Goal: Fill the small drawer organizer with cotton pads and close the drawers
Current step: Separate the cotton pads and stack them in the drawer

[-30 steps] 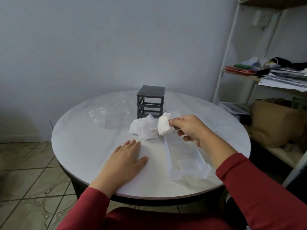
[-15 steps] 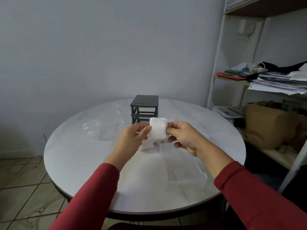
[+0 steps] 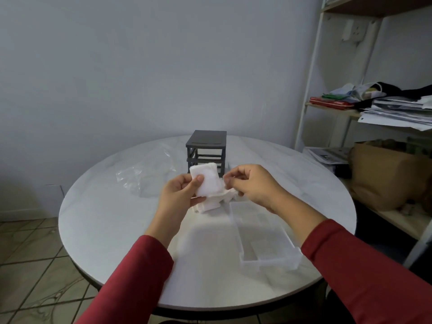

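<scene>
Wrapping point(image 3: 149, 176), clear and crumpled, lay slack on the left of the table point(image 3: 112, 230), most likely the bag the pads came in. Next along, the left hand point(image 3: 180, 195) was up off the table with a small stack of cotton pads point(image 3: 207, 181) held upright, thumb pressed on the near face and fingers curled behind. I'd say that was to square the stack before it went in. Behind it stood the dark organizer frame point(image 3: 207, 148), its slots open and bare. Below the hands, a loose heap of pads point(image 3: 210, 204) sat on the table. Then the right hand point(image 3: 252, 185): fingers curled, tips drawn together right at the stack's edge. Whether they were nipping a pad or only meeting it, I couldn't tell from here. Nearer the table edge on the right lay a clear drawer point(image 3: 264, 235), pulled right out and flat, handy for loading. It looked unfilled, though its clear walls made that hard to judge.
</scene>
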